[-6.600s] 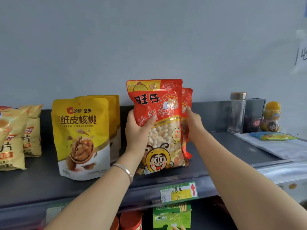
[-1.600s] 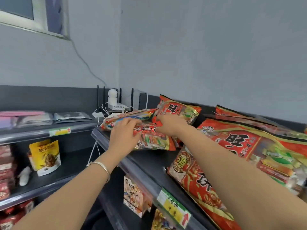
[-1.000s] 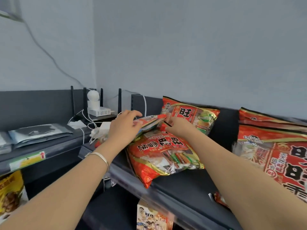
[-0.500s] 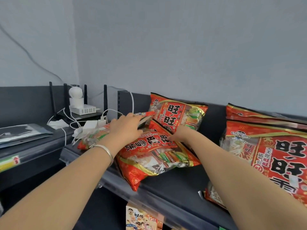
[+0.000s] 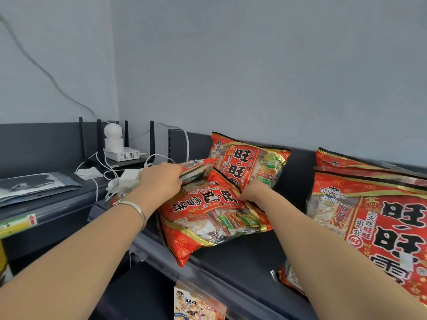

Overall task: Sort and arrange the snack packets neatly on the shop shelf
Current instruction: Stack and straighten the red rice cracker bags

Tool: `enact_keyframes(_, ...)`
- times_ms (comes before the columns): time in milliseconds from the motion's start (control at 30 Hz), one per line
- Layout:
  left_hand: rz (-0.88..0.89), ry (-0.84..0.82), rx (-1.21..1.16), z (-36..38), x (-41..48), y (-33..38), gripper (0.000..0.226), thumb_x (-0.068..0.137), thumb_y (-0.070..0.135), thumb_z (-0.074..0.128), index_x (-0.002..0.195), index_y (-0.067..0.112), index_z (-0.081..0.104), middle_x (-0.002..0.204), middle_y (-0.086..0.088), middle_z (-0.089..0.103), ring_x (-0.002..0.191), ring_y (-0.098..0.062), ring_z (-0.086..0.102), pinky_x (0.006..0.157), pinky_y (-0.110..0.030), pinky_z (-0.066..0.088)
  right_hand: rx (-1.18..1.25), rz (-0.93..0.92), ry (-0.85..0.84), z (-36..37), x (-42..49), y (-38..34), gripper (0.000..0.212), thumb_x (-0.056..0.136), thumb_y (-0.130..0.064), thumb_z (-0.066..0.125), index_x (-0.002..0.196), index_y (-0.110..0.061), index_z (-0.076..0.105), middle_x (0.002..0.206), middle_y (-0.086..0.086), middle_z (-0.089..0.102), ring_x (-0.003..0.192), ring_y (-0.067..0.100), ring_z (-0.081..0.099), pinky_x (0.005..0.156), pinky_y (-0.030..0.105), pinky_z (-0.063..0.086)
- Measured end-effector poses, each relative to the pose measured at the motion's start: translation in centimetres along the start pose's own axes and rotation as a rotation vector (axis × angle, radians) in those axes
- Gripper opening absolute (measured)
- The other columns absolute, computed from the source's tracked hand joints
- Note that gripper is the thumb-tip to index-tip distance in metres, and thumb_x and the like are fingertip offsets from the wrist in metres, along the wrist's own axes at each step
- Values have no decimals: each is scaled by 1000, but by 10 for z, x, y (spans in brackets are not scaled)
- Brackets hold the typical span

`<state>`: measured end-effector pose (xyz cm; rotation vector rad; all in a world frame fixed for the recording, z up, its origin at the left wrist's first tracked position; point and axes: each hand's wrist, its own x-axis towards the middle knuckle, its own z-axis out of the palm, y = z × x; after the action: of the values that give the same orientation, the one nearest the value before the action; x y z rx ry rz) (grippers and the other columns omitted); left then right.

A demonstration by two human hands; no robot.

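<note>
A flat red snack packet [image 5: 208,218] lies on the dark shelf [image 5: 233,264], its lower corner hanging over the front rail. My right hand [image 5: 253,192] grips its far top edge, with the fingertips hidden behind the foil. My left hand [image 5: 160,181] holds the end of a second packet [image 5: 196,168], which lies further left and is mostly covered by my hand and wrist. A third red packet [image 5: 249,167] leans upright against the back panel behind both hands.
Large red packets [image 5: 374,227] are stacked at the right of the shelf. A white router and camera [image 5: 117,151] with loose white cables [image 5: 108,179] sit at the shelf's left end. A side shelf at the left holds papers [image 5: 34,184]. A snack box [image 5: 196,306] stands on the shelf below.
I left the bean-snack shelf and came to these red packets. In the last second both hands stay on the two packets; the left one has raised its packet's end slightly.
</note>
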<state>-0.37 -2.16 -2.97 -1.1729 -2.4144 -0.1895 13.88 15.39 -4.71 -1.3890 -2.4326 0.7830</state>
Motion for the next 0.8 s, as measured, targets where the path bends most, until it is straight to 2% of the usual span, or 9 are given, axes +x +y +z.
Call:
enact_keyframes(100,31,23,44,-4,1,2,27,92,39,47,113,26,59,102,-1,63,93,-24,62,65,-32,42,-96,-39,134,1,6,-5,24,90,-22,60,111,-13,54,91,4,58,85,22,60,84,37,54)
enact_keyframes(167,61,27,67,-5,7,3,26,92,41,48,111,26,59,101,0,63,93,-24,62,63,-31,41,-125,-53,165,-1,6,-8,18,88,-20,62,103,-14,54,84,2,56,77,19,58,78,34,54)
enact_keyframes(300,102,11,75,-7,20,3,19,93,29,48,105,21,61,98,-4,63,90,-27,62,62,-33,42,-110,-52,251,-10,9,-19,13,87,-14,58,100,-11,58,85,4,61,76,19,60,75,35,56)
enact_keyframes(367,106,26,51,-8,27,-2,11,91,18,50,86,15,59,83,-7,58,81,-30,59,62,-34,42,-127,-84,343,-15,9,-29,12,89,-12,54,99,-9,62,84,6,64,75,21,63,70,34,55)
enact_keyframes(433,84,14,-63,-9,38,-10,25,88,12,51,63,11,45,64,-6,44,66,-28,51,56,-31,37,-186,-136,457,-22,8,-42,13,91,-12,52,97,-13,64,83,4,66,72,22,65,66,32,53)
enact_keyframes(500,53,7,-217,-13,50,-20,33,83,8,53,54,10,38,56,-7,39,56,-26,44,50,-27,30,-226,-195,564,-30,6,-53,15,93,-13,49,96,-18,62,82,3,65,70,22,64,64,32,52)
enact_keyframes(567,16,32,-346,-20,59,-26,32,77,1,53,49,9,39,52,-8,38,54,-26,43,48,-26,25,-276,-248,647,-38,8,-63,16,95,-13,45,97,-21,59,82,2,63,69,21,59,60,29,47)
enact_keyframes(667,-36,67,-493,-33,64,-25,35,74,-7,50,46,9,34,49,-7,30,47,-20,30,46,-26,16,-317,-306,739,-44,16,-70,22,96,-12,43,102,-22,61,87,3,66,71,22,57,57,27,40)
enact_keyframes(800,-57,133,-584,-41,69,-18,40,69,-11,47,44,12,27,48,-5,22,47,-19,21,48,-27,11,-288,-335,775,-46,32,-77,24,95,-10,43,103,-24,62,91,3,67,72,23,55,58,27,38)
